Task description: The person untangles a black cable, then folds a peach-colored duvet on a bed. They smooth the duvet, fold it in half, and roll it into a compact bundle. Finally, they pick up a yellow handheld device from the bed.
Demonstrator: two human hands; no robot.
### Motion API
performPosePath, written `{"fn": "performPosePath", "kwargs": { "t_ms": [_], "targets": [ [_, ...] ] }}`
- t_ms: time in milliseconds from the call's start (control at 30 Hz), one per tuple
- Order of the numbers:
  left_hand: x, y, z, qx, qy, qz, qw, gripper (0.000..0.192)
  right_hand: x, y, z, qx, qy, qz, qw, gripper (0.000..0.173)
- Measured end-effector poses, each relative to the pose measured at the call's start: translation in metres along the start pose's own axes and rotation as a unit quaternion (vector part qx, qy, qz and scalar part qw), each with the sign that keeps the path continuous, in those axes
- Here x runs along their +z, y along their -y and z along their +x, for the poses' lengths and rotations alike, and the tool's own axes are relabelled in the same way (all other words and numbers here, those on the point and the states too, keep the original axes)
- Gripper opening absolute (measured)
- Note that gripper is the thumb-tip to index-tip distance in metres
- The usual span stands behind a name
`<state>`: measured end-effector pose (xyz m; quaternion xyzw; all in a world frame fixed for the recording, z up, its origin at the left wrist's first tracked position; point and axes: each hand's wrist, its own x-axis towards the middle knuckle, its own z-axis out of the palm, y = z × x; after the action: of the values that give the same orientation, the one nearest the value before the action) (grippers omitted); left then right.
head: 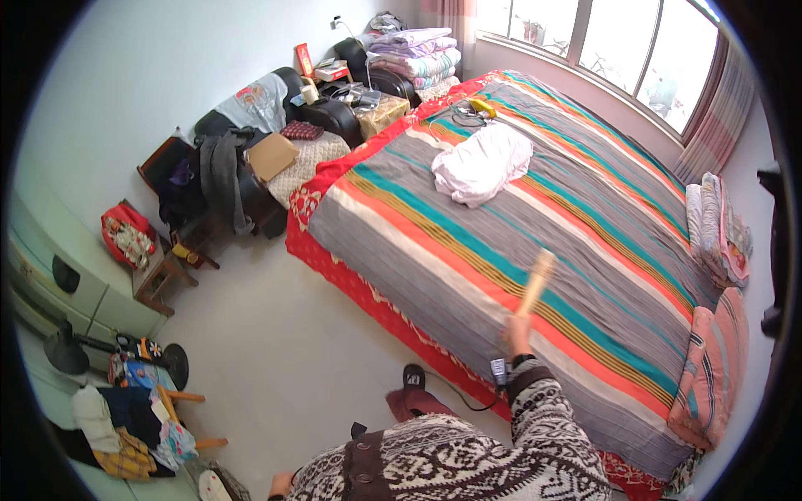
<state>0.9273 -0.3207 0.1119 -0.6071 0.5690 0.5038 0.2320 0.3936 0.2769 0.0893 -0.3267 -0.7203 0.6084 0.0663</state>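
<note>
My right hand (519, 333) grips one end of a pale, wooden-looking stick (536, 282). Motion blur hides its far end, so I cannot tell if it is a brush. Hand and stick are over the near part of a bed, whose striped bedspread (401, 216) has grey, orange, teal and cream bands. I cannot tell whether the stick touches the cloth. Down by my side, at the bottom edge, my left hand (282, 485) shows only in part, and its fingers are hidden. Farther up the bed lies a crumpled pale pink cloth (482, 164).
A yellow object (482, 108) with a dark cord lies by the bed's far left edge. Folded quilts (714, 228) and a pink pillow (720, 369) line the right side. Black armchairs (247, 181) stand left. A clothes-laden wooden chair (182, 396) and a fan (175, 366) are lower left.
</note>
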Motion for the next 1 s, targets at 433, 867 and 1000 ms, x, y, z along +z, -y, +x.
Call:
{"fn": "performPosePath", "kwargs": {
  "t_ms": [433, 867, 1000],
  "targets": [
    [0.039, -0.309, 0.076, 0.075, 0.03, -0.003, 0.997, 0.027, 0.321, 0.258, 0.132, -0.163, 0.205, -0.211, 0.942, 0.062],
    [0.127, -0.477, 0.072, 0.034, 0.0, 0.061, 0.998, 0.031, 0.262, 0.247, 0.429, -0.045, -0.07, -0.166, 0.983, 0.047],
    [0.143, -0.484, 0.043, 0.005, -0.03, 0.07, 0.997, 0.033, 0.29, 0.242, 0.445, 0.067, -0.125, -0.171, 0.975, 0.087]
  ]
}}
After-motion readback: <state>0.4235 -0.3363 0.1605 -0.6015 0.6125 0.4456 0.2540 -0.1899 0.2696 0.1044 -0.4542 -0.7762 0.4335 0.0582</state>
